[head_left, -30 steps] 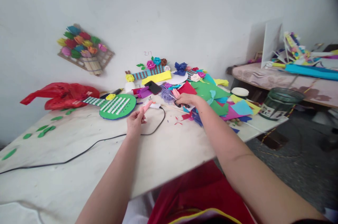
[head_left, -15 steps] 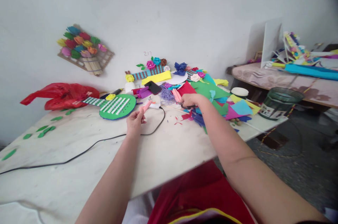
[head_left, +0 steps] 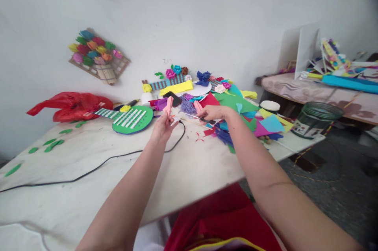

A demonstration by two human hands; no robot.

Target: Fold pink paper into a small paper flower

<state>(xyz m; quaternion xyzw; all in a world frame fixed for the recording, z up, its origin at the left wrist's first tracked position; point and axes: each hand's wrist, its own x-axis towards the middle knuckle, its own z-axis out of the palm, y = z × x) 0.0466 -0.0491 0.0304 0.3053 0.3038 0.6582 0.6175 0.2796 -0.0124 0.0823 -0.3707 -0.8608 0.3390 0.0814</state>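
Observation:
My left hand (head_left: 162, 127) pinches a folded strip of pink paper (head_left: 169, 106), which stands nearly upright above the fingers. To its right, my right hand (head_left: 213, 112) is closed around the dark handles of a pair of scissors (head_left: 190, 115). The blades point left toward my left hand and are apart from the pink strip. Just behind the scissors lies another pink paper piece (head_left: 197, 106). A bundle of lilac string (head_left: 186, 105) and a black phone-like object (head_left: 173, 98) sit behind the hands.
A green guitar-shaped craft (head_left: 132, 120) and a red plastic bag (head_left: 73, 107) lie left. Coloured paper scraps (head_left: 236, 103) are heaped right, near a green glass jar (head_left: 315, 119) at the table edge. A black cable (head_left: 109, 158) crosses the tabletop.
My left hand has moved right and turned the pink strip upright. My right hand has lifted the scissors off the scraps, so their blades now show, pointing left.

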